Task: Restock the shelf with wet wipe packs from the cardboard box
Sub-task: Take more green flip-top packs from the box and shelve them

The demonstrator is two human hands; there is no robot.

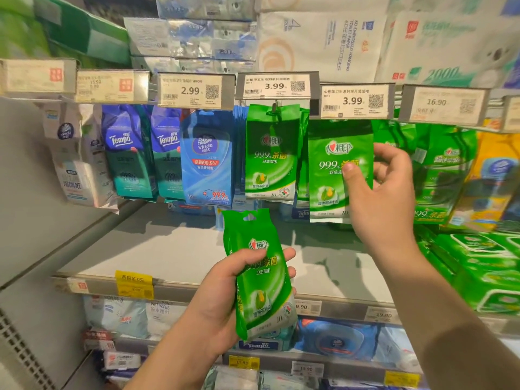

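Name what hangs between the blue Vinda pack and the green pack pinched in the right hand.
In the head view, one green wet wipe pack hangs on a hook between the blue Vinda pack and the pack the right hand pinches.

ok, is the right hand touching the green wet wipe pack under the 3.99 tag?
Touching. Head view: right hand thumb lies across the green wet wipe pack front.
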